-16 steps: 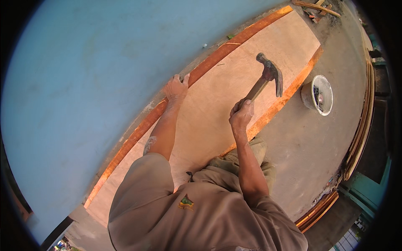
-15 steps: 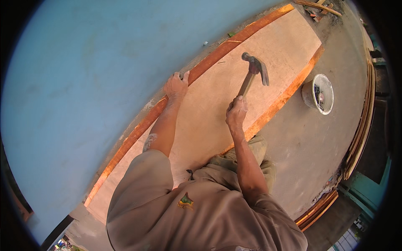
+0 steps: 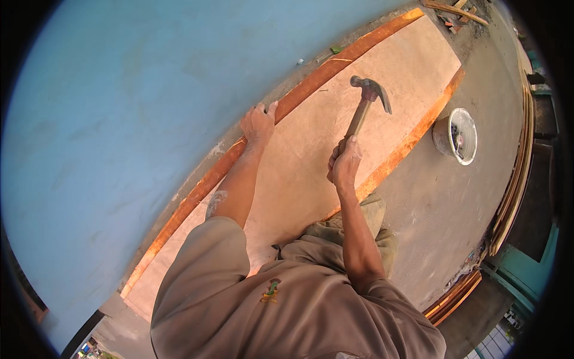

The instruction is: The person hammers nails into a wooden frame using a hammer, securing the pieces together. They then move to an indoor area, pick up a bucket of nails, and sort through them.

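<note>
A large flat tan wooden panel (image 3: 299,140) lies before me, with reddish-brown wooden strips along its two long sides. My left hand (image 3: 258,124) is closed over the far-left wooden strip (image 3: 311,85), its fingers curled at the strip's outer edge. In my right hand (image 3: 345,160) I grip a claw hammer (image 3: 360,113) by its wooden handle. The hammer's metal head is raised over the panel, with the claw toward the right. A small nail-like piece (image 3: 323,90) lies on the panel near the left strip.
A white bucket (image 3: 439,136) with dark contents stands on the grey concrete floor (image 3: 430,215) to the right. Along the left runs a blue wall (image 3: 131,119). Long wooden planks (image 3: 519,179) are stacked at the far right, and scrap wood (image 3: 457,12) lies at the top.
The hammer has turned slightly, its claw swinging outward to the right, and my right hand has shifted a little rightward. My left hand stays at the same place on the strip.
</note>
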`<state>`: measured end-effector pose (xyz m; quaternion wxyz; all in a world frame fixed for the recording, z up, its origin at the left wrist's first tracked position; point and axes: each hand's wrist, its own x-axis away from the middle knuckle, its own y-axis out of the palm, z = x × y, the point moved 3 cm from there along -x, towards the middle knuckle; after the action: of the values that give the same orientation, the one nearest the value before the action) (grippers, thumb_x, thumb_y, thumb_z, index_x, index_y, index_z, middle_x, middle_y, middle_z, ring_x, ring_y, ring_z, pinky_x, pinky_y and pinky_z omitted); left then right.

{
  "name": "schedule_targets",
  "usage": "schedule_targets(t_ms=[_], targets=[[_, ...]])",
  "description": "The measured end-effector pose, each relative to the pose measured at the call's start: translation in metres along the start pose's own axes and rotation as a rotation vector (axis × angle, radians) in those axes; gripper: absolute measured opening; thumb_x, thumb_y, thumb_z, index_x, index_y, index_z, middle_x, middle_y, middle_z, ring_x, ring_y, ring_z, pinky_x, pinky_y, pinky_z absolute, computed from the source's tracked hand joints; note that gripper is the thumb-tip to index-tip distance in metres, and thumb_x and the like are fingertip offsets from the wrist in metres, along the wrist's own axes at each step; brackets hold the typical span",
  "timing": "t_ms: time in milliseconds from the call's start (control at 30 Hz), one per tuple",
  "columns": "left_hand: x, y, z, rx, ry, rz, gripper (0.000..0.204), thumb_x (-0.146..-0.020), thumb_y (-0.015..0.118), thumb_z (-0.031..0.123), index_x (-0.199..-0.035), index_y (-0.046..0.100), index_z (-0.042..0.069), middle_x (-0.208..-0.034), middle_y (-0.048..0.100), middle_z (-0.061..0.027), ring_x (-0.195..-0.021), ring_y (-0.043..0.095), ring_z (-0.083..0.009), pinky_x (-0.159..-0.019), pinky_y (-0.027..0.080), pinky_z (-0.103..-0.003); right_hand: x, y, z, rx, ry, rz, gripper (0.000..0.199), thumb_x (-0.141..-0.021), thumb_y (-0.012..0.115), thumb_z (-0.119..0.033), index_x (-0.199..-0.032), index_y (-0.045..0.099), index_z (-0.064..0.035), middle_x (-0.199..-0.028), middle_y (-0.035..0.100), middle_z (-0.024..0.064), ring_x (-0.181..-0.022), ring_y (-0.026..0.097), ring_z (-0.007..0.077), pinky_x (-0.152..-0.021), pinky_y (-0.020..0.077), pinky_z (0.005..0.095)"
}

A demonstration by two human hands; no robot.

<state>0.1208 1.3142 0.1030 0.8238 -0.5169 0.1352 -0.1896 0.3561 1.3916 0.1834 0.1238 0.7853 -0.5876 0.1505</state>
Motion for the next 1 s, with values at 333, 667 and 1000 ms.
schedule_targets(t_ms=[333,667,1000], targets=[[0.000,0.006,-0.004,0.040,0.050,0.010,0.050,-0.088,0.056,0.054,-0.084,0.066,0.005,-0.085,0.067,-0.0171,-0.086,0.063,-0.0360,-0.073,0.047,-0.048,0.000,0.012,0.004,0.100,0.162,-0.039,0.044,-0.103,0.029,-0.044,-0.083,0.046,-0.0082,-0.060,0.042,0.0031,-0.043,0.042,0.0117,-0.037,0.0346,0.0260],[-0.007,-0.003,0.011,0.056,0.045,-0.050,0.048,-0.088,0.057,0.050,-0.081,0.066,0.004,-0.081,0.067,-0.0172,-0.080,0.063,-0.0377,-0.069,0.047,-0.050,-0.003,0.027,0.022,0.127,0.229,-0.140,0.053,-0.099,0.028,-0.056,-0.078,0.041,-0.0091,-0.058,0.042,0.0024,-0.045,0.041,0.0125,-0.040,0.0364,0.0294],[0.004,0.002,0.001,0.067,0.048,-0.025,0.047,-0.088,0.057,0.050,-0.082,0.066,0.005,-0.083,0.067,-0.0174,-0.083,0.063,-0.0370,-0.071,0.047,-0.049,-0.008,0.022,0.026,0.145,0.280,-0.062,0.051,-0.100,0.027,-0.054,-0.077,0.041,-0.0102,-0.059,0.041,0.0013,-0.044,0.039,0.0115,-0.038,0.0355,0.0278]])
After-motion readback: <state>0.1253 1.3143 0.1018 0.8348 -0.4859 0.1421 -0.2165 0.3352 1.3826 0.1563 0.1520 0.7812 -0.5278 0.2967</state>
